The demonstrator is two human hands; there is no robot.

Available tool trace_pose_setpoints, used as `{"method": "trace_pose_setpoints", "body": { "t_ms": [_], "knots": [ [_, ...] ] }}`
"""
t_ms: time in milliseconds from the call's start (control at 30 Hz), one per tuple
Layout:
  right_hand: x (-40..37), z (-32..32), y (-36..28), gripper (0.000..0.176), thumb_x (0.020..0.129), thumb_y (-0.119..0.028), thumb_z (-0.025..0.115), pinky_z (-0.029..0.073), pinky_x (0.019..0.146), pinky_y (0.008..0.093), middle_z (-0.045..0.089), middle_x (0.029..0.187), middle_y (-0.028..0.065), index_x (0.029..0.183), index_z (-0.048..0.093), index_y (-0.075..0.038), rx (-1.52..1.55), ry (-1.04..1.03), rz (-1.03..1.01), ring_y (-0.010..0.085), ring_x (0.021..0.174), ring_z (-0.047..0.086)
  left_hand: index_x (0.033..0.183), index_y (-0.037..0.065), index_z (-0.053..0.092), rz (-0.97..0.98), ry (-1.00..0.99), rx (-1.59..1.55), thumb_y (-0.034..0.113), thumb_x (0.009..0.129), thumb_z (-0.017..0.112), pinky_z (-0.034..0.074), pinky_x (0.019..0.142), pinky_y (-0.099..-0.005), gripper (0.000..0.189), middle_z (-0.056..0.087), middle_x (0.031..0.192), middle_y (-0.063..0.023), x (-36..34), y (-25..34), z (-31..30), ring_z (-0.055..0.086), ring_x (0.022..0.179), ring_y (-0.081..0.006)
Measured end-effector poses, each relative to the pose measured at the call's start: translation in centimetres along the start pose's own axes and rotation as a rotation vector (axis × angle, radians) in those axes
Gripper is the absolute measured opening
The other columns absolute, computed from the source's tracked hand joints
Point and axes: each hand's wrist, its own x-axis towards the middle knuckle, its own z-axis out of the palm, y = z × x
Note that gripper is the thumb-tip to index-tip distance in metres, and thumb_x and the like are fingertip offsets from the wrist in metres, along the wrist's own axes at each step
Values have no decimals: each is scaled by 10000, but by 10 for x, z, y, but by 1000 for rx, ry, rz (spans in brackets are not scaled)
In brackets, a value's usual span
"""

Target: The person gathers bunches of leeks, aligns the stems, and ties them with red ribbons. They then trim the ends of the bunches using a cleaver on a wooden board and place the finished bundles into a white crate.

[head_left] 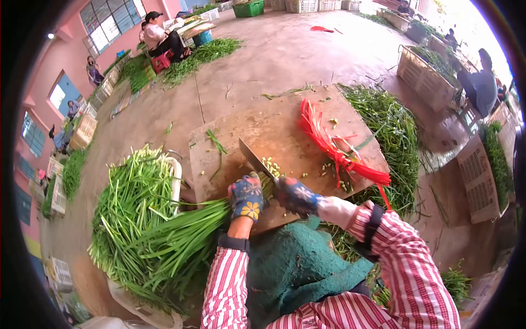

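My left hand (246,197), in a dark flowered glove, is closed around a bunch of long green garlic chives (192,226) near their cut ends. The leaves trail off to the left over the board's near edge. In my right hand (296,196), gloved alike, is a knife (256,159), its blade slanting up and left across the stalk ends. Small pale cut pieces (270,165) lie beside the blade on the wooden board (235,129). A bundle of red plastic ties (334,145) rests at the board's right side.
A white basket (176,178) heaped with chives (129,208) stands at my left. Loose greens (383,126) are piled on the floor right of the board. Crates (424,77) and co-workers (156,38) are farther off. A green cloth (307,263) covers my lap.
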Motion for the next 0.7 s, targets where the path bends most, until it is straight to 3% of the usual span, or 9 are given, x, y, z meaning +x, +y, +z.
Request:
{"method": "trace_pose_setpoints", "body": {
  "t_ms": [67,100,200,267,333,400,533,667,700],
  "knots": [
    [5,1,-17,257,836,-393,420,283,340,245,448,572,-8,756,457,-152,47,-59,29,85,393,387,887,88,587,-6,1,-1,174,699,569,481,616,-385,208,595,836,-120,-2,0,-2,606,798,-258],
    [-7,-7,-23,248,835,-371,443,302,342,236,473,589,1,814,493,-129,-345,-58,-50,89,397,414,1007,71,531,-32,-79,27,278,615,678,490,645,-403,467,603,894,-101,-1,2,-4,616,811,-269],
    [-26,-19,-27,222,829,-304,473,336,342,242,488,582,13,903,532,-103,-458,71,-11,104,398,446,1048,77,498,-33,-36,33,302,582,701,492,650,-407,556,600,913,-93,-4,4,-9,616,815,-272],
    [-14,-57,1,234,817,-254,509,373,353,252,505,593,28,982,540,-91,-582,67,-181,121,404,471,1046,73,494,-57,-93,-56,337,530,727,489,678,-414,625,603,932,-107,-2,4,-11,610,848,-274],
    [5,-89,13,256,825,-229,521,382,343,254,539,642,40,1031,536,-76,-188,64,-27,116,405,476,1042,69,494,-59,-167,-103,351,515,731,485,697,-414,643,605,944,-117,-2,3,-21,608,856,-273],
    [9,-97,14,297,821,-236,540,383,333,250,533,639,33,1065,524,-67,-101,110,-200,113,402,474,1041,64,493,-54,-161,-115,382,503,735,477,714,-414,670,614,916,-129,-1,1,-24,610,841,-286],
    [-25,-83,-26,342,828,-266,546,381,313,243,531,649,32,1107,495,-76,-97,145,-62,106,431,491,1055,69,492,-125,-124,-205,407,478,745,471,711,-423,715,615,888,-142,-9,-8,-32,606,850,-296],
    [-26,-95,-14,404,784,-243,566,461,537,382,566,765,110,1111,476,-23,-911,344,-521,263,618,569,1105,66,466,-150,6,-310,409,582,693,473,704,-443,665,598,958,-153,-38,-41,-62,602,851,-280],
    [-26,-95,-8,423,771,-236,574,466,595,403,569,802,127,1116,471,-14,-1096,438,-708,298,678,576,1150,58,423,-147,68,-790,407,638,657,473,738,-452,663,571,1016,-148,-42,-70,-38,577,894,-289]
  ]
}}
